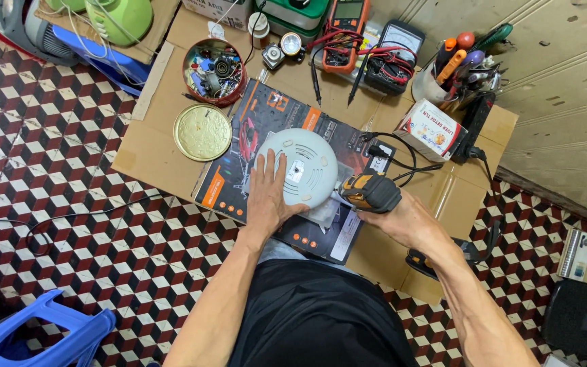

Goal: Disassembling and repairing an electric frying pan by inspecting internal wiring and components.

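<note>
So the left hand (270, 192) was lying flat on a round pale grey-blue dome-shaped housing (300, 167), fingers spread apart and pressing down on its left side, not wrapped around anything. The housing sat on top of a flat dark printed box with orange accents (266, 115), which itself lay on a sheet of cardboard (151, 146) spread over the checkered red, white and black floor (49, 177).

The right hand (402, 219) was clamped around a yellow and black power tool (369, 191), held sideways with its nose right up against the right edge of the housing. Couldn't tell exactly where the tip met it, the tool body hid that bit.

Around it: a gold round tin lid (202, 132) just left of the box, and behind that an open red tin (215, 71) full of small parts. Two multimeters (375, 47) with red and black leads sat at the far edge, near a cup of screwdrivers (458, 68) and a small white carton (435, 127). A blue plastic stool (35, 336) was down at the near left corner.
</note>
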